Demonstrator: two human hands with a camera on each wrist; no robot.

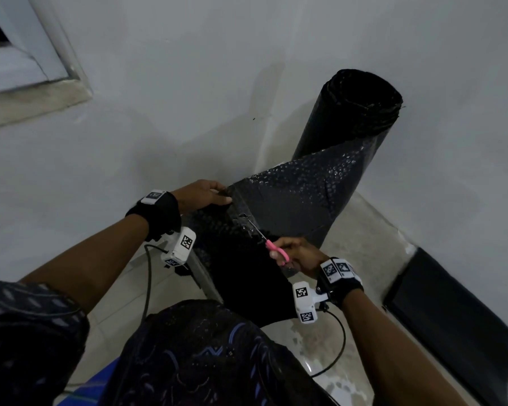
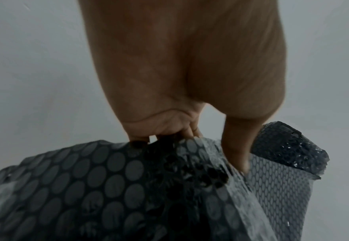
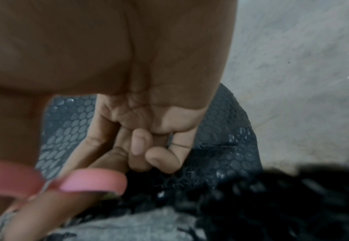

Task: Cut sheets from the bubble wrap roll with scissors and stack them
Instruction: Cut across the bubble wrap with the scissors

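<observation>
A black bubble wrap roll stands upright in the corner, with its loose sheet pulled toward me. My left hand pinches the sheet's top edge, thumb on the near side. My right hand grips pink-handled scissors, whose blades point up-left into the sheet below the left hand. In the right wrist view the pink handle sits over my fingers, with the bubble wrap behind them. The cut part of the sheet hangs down toward my lap.
A flat pile of black sheets lies on the floor at the right by the wall. Grey walls meet behind the roll. A window frame is at upper left. Wrist cables hang below my arms.
</observation>
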